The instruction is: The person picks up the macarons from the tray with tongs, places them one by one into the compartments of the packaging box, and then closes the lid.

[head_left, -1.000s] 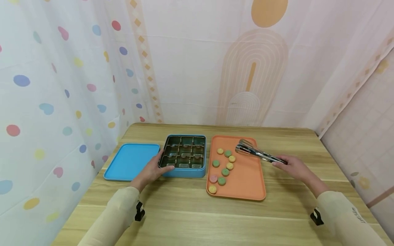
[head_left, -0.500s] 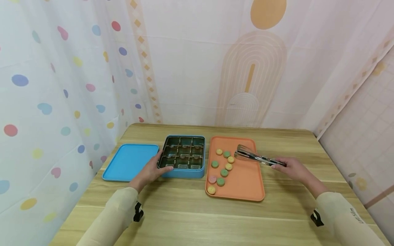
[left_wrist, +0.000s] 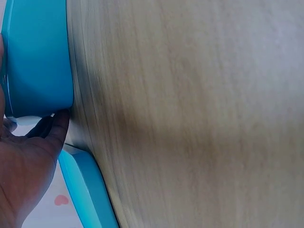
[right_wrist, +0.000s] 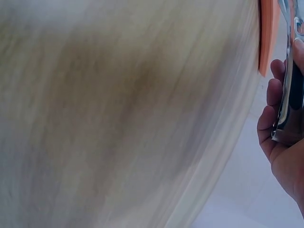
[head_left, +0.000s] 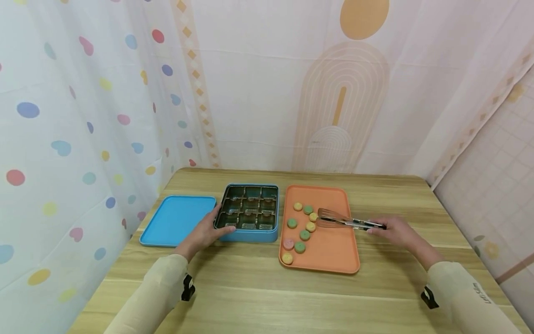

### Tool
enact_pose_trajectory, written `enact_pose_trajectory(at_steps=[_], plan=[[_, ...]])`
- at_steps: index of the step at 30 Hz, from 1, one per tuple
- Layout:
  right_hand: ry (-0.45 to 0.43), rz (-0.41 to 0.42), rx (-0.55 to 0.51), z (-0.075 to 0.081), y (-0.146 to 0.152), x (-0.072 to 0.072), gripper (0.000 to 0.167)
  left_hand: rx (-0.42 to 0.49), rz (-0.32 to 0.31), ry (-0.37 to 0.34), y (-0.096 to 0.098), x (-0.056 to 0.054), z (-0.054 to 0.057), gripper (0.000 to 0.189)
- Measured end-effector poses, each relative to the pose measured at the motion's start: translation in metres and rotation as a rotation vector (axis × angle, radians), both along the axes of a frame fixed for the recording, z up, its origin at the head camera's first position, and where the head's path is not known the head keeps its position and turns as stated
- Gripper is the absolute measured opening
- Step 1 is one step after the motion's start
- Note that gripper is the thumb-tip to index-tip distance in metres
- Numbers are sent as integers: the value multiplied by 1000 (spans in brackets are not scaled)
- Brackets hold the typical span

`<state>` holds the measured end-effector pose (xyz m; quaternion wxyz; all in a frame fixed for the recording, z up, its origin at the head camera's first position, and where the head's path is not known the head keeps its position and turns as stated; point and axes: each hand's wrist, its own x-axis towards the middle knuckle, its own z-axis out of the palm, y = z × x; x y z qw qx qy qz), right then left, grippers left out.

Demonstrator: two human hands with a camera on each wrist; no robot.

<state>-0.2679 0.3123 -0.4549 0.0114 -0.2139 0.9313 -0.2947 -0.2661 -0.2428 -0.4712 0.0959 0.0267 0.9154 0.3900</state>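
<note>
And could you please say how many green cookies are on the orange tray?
4: the farthest green cookie, between two yellow cookies; the leftmost one; the nearest one, right of the pink cookie; another one just beyond the nearest. None looks hidden.

Looks forward and down from the head, high and well back, taking in most of the wooden tabletop point(head_left: 246, 301), both sleeves point(head_left: 146, 292) and the patterned curtain point(head_left: 258, 102) behind. Looks sideways from the left wrist at close range — with the tabletop's grain upright in frame — and catches the blue box point(left_wrist: 40, 57), left hand point(left_wrist: 26, 175) and blue lid point(left_wrist: 88, 190) along the left edge. Shares all three with the head view. Looks from the right wrist, similarly near and tipped, mostly onto blurred tabletop, catching the right hand point(right_wrist: 289, 166), metal tongs point(right_wrist: 293, 102) and a corner of the orange tray point(right_wrist: 268, 38) at the right edge. Shares these with the head view too.
</note>
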Motion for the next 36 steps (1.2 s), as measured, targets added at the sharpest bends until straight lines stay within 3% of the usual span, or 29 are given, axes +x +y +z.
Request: enact_pose_trajectory(at_steps=[14,26,36], plan=[[36,-11,40,-7,-2,-4,37,-24,-2,-5,1,3,4,107],[136,14,46,-13,-9,-8,33,-25,-3,-9,0,2,1,106],[135,-14,73,-14,-11,-7,29,-25,-5,3,-1,2,2,109]])
